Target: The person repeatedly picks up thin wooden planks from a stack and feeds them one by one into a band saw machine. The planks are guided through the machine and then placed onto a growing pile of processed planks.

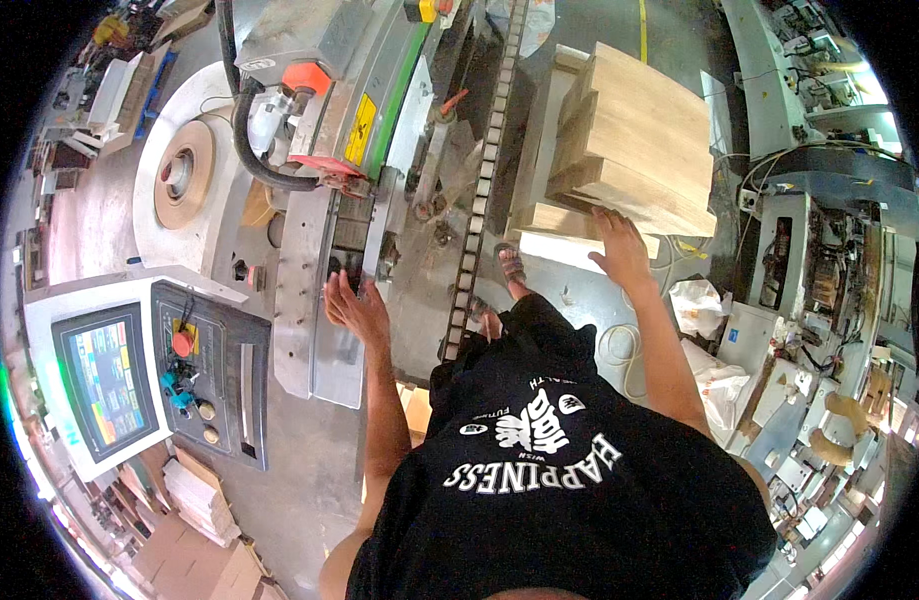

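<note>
Left hand (359, 312): raised over the metal bed (319, 365) of the machine, fingers loosely bent and a little parted, thumb apart, nothing visible in its grasp; whether the fingertips touch the dark rail beneath cannot be told. Right hand (624, 252): palm down, fingers extended and slightly spread, gripping nothing, fingertips at the near edge of the panel stack (634, 140); contact or a narrow gap, not distinguishable. Panel stack: pale wood-grain boards, layers unevenly aligned, ahead of the person and to the right, above white-faced boards (557, 246). Chain conveyor (487, 150): a line of pale pads running between machine and stack, between the two hands. Machine housing (379, 95): grey with green edging and a yellow label, beyond the left hand. Black hose (237, 115): curved down to the machine head. Roll of brown strip (186, 172): on a white round plate, left of the housing. Control console (214, 385): left of the left hand, with lit screen (106, 375) and red button (183, 343).
</note>
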The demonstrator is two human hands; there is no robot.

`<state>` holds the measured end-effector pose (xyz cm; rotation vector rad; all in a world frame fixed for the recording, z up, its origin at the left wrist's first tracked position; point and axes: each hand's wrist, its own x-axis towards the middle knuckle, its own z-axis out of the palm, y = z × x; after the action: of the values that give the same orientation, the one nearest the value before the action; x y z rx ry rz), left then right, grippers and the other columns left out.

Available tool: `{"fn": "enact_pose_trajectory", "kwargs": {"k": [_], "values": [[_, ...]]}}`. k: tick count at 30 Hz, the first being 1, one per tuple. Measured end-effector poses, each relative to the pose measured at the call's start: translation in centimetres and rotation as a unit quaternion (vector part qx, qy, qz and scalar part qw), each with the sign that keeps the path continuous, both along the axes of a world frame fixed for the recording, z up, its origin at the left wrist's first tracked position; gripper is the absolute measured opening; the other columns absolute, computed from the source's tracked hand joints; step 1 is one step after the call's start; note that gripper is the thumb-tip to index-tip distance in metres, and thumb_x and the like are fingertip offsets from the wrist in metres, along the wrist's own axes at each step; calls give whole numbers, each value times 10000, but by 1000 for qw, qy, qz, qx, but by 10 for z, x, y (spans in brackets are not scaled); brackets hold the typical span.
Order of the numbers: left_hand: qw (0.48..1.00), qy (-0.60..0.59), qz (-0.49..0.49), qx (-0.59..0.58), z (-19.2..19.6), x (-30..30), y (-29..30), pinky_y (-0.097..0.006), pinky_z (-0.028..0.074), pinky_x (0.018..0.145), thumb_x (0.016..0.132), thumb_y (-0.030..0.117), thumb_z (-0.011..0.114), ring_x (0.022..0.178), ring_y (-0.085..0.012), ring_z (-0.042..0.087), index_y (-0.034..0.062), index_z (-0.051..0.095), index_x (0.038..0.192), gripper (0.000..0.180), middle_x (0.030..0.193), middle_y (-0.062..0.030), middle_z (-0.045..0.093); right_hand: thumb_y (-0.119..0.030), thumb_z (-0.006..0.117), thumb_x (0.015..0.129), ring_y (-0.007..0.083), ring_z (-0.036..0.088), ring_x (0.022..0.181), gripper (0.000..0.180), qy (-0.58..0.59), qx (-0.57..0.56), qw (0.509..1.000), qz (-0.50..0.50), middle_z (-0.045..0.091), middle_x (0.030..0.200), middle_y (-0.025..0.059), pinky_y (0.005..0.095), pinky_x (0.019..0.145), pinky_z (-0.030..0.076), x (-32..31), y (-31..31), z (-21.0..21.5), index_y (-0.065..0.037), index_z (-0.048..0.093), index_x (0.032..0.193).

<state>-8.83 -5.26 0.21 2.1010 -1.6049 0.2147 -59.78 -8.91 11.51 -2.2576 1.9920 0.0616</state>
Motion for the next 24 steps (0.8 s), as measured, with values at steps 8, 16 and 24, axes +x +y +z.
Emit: {"fn": "enact_pose_trajectory", "kwargs": {"k": [8, 16, 24], "values": [[991, 117, -58, 20, 48, -70, 43, -569, 308, 1194, 902, 257, 798, 1449, -371, 472, 105, 569, 1461, 622, 1497, -140, 566, -160, 839, 838, 381, 718, 1044, 581, 2, 60, 998, -2, 740, 1168, 169, 478, 940, 582, 7, -22, 12, -130, 643, 1384], [970, 30, -231, 70, 107, -132, -3, -513, 223, 1308, 911, 374, 771, 1483, -311, 465, 147, 570, 1515, 675, 1489, -130, 596, -203, 783, 871, 334, 663, 1202, 564, -77, 8, 953, 294, 722, 1296, 128, 474, 1068, 492, 167, -46, 17, -114, 642, 1411], [980, 183, 55, 62, 21, 13, 43, -537, 417, 1128, 781, 315, 892, 1318, -369, 544, 132, 651, 1353, 647, 1363, -109, 625, -128, 822, 826, 409, 391, 1523, 730, -275, -18, 919, 281, 457, 1625, 194, 523, 1275, 299, 294, -59, 8, -96, 547, 1502]]}}
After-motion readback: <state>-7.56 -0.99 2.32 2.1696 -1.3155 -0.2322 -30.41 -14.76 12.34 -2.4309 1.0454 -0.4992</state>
